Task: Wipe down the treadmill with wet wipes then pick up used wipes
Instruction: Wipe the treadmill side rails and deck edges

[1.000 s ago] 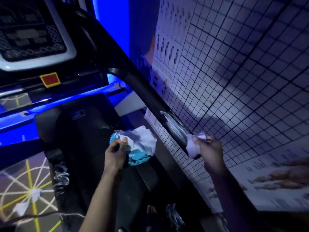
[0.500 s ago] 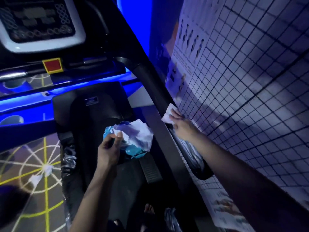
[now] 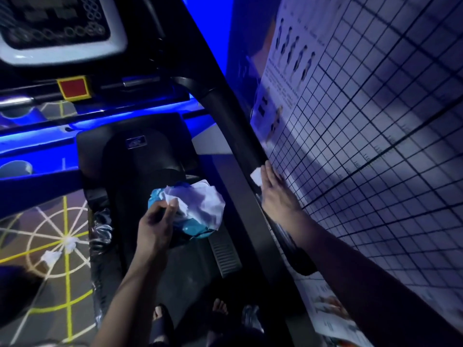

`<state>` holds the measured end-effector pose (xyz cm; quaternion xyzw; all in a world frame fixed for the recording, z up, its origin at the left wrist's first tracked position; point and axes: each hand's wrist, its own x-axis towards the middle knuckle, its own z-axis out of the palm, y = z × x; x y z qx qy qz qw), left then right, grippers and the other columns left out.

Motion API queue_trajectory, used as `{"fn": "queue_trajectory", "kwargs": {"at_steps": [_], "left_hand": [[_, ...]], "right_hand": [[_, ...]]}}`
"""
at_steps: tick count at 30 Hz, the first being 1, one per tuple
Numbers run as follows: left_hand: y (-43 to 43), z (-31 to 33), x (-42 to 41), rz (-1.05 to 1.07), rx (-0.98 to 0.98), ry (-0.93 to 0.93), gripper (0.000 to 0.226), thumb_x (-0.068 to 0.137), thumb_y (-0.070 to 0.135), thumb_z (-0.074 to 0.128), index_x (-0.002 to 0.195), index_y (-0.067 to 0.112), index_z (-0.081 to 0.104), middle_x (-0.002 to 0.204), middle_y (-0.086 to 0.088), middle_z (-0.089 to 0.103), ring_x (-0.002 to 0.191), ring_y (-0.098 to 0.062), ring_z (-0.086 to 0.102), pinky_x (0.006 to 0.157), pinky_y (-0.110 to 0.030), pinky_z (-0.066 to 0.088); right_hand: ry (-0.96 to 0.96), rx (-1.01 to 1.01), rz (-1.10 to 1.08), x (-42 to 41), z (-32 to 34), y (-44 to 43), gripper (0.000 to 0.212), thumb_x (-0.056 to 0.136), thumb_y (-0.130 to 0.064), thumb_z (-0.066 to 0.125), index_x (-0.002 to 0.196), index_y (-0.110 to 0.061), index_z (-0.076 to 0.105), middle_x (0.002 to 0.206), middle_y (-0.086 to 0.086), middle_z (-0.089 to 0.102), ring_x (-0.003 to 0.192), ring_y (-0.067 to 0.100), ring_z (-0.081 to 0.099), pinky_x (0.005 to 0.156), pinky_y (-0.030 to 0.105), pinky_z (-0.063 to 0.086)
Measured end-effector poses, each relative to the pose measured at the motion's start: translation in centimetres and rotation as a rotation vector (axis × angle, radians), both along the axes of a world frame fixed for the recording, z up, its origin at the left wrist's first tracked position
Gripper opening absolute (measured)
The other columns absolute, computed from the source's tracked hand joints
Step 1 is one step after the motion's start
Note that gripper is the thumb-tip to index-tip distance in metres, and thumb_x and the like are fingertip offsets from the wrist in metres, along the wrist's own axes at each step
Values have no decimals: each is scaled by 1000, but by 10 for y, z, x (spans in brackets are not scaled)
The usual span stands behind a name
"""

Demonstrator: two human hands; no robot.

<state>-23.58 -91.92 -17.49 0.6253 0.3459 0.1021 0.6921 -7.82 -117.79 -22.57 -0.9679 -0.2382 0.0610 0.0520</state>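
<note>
1. The right hand (image 3: 275,196) lies with its fingers straight along the treadmill's right handrail (image 3: 226,121), pressing a white wipe (image 3: 256,176) against it. This grip is flat: nothing curls round the wipe, and only a corner shows past the fingertips.
2. The left hand (image 3: 155,226) holds the wipe packet (image 3: 200,204) above the treadmill (image 3: 150,159). Its grip is a pinch, with thumb and fingers closed on the crumpled blue-and-white bundle.
3. 2 used wipes (image 3: 51,256) lie on the patterned floor (image 3: 75,284) left of the treadmill, well apart from both hands.
4. Only pressure holds the wipe to the rail. If the palm lifts during a stroke, the wipe could slide off and drop between the rail and the gridded wall (image 3: 375,146), where it would be awkward to reach.
5. The rail runs just beside the paper charts on that wall, so a wide stroke could drag the wet wipe across them.
6. The packet looks loosely bunched. A slack pinch could let white sheets spill onto the treadmill.
7. The light is dim and blue, so the floor wipes could be missed at pick-up.
</note>
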Motion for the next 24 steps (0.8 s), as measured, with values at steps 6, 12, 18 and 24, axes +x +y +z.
{"fn": "queue_trajectory", "kwargs": {"at_steps": [6, 12, 18, 24], "left_hand": [[-15, 6, 2, -1, -39, -13, 23, 102, 20, 64, 86, 5, 63, 65, 3, 65, 57, -3, 59, 55, -16, 50], [-30, 12, 0, -17, -47, -27, 24, 103, 16, 62, 82, 5, 60, 57, 11, 63, 49, 5, 55, 48, -10, 45], [-40, 9, 0, 8, -78, 4, 27, 103, 21, 63, 78, 12, 59, 73, -3, 61, 49, 2, 56, 43, -15, 46], [-46, 1, -11, -13, -54, 39, 26, 102, 24, 65, 81, 9, 62, 60, 6, 66, 52, -2, 61, 51, -21, 53]], "right_hand": [[81, 102, -58, -16, 22, -18, 68, 101, -4, 41, 161, -5, 8, 169, 13, 4, 143, 34, 41, 109, 47, 45], [126, -60, 108, -59, 18, -91, 63, 95, -4, 26, 156, 3, 13, 164, 21, 4, 132, 37, 54, 87, 42, 60], [151, 19, 79, -65, 26, -83, 60, 106, -12, 32, 159, -3, 4, 168, 12, -8, 154, 19, 4, 121, 38, 29], [61, 74, 133, -33, 12, -39, 61, 103, -4, 37, 157, 3, 10, 167, 16, -3, 155, 25, -8, 127, 41, 7]]}}
